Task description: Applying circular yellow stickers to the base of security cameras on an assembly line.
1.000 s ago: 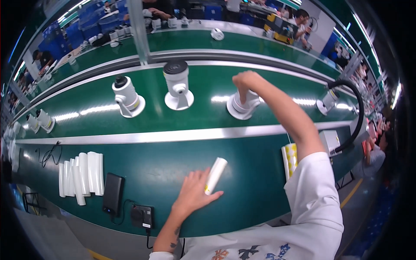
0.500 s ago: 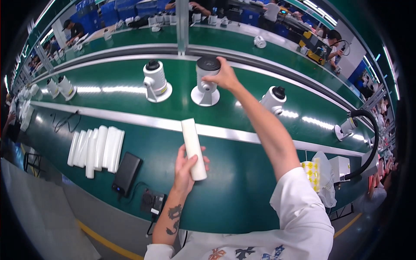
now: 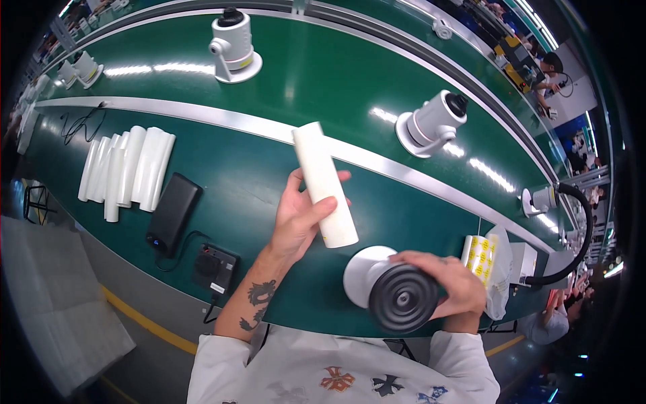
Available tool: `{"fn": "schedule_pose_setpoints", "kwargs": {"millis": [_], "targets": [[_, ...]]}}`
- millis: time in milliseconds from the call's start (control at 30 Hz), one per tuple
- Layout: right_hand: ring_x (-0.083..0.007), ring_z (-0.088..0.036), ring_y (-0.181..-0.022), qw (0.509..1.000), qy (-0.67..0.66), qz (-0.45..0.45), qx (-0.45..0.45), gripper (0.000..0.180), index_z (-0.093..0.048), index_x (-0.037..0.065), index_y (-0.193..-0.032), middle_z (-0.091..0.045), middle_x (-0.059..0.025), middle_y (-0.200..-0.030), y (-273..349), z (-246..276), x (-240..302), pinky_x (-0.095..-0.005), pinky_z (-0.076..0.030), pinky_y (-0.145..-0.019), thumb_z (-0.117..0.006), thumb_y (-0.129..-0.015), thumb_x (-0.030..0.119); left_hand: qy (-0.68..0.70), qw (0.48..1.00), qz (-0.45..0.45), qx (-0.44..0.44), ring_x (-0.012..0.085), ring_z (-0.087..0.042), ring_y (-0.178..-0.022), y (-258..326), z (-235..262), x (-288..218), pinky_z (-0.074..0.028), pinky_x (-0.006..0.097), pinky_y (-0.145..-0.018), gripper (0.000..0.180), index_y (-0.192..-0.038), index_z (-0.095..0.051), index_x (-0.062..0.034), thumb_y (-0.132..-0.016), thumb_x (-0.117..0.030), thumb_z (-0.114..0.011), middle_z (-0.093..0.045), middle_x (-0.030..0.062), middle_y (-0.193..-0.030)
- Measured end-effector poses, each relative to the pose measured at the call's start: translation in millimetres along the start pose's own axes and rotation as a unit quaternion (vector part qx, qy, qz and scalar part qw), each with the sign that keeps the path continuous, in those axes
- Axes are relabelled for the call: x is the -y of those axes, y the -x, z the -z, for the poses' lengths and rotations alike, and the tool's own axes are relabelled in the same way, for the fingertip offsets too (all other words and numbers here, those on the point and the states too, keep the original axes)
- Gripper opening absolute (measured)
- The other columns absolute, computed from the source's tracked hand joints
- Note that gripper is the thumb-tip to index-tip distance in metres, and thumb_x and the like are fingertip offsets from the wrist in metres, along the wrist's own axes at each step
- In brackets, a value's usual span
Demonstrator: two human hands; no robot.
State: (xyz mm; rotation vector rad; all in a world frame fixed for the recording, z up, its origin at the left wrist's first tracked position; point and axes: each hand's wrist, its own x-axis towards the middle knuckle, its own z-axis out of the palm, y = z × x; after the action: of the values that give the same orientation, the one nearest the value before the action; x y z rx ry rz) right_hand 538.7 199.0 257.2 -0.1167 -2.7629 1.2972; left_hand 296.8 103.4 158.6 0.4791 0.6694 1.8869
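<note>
My left hand (image 3: 296,219) is wrapped round a white roll (image 3: 321,165), a smooth tube-like roll tilted upward over the near green table. My right hand (image 3: 457,283) grips a white camera-like unit (image 3: 404,298) by the side of its black, ringed round top. The unit's white disc base (image 3: 360,273) shows to the left, at or just over the near table; whether it touches the table I cannot tell. The hand covers part of the unit's body.
Several white rolls (image 3: 128,168) lie at left, beside a black power bank (image 3: 173,212) and a small black box (image 3: 214,266) with a cable. Similar units (image 3: 232,47) stand on the far belt. A yellow-patterned roll (image 3: 478,259) and black hose (image 3: 587,222) are at right.
My right hand has brought the unit from the far green belt to the near table, close to me. The left hand still holds the white roll. The view has tilted downward.
</note>
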Motion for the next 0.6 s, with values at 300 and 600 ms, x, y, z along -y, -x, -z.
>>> {"fn": "schedule_pose_setpoints", "kwargs": {"millis": [300,600], "targets": [[-0.034,-0.053,-0.117,0.993,-0.11,0.011,0.031,0.089,-0.032,0.003,-0.138,-0.045,-0.015,-0.139,11,-26,-26,-0.0379,-0.05,-0.089,-0.08,-0.068,0.026,-0.171,0.984,0.019,0.043,0.0168,-0.062,-0.072,-15,-44,32,-0.056,0.033,-0.059,0.05,-0.116,-0.038,-0.0039,-0.079,-0.003,-0.071,-0.055,0.0085,-0.097],[-0.0213,-0.061,-0.087,0.918,-0.019,0.022,-0.396,0.039,-0.065,-0.002,-0.105,-0.061,-0.0129,-0.096,-6,-17,-42,-0.0305,-0.048,-0.077,-0.077,-0.07,0.007,-0.081,0.992,-0.026,0.088,0.0219,-0.058,-0.083,-27,-60,43,-0.051,0.039,-0.074,0.037,-0.121,-0.035,-0.0031,-0.096,-0.03,-0.041,-0.051,0.0147,-0.102]]}}
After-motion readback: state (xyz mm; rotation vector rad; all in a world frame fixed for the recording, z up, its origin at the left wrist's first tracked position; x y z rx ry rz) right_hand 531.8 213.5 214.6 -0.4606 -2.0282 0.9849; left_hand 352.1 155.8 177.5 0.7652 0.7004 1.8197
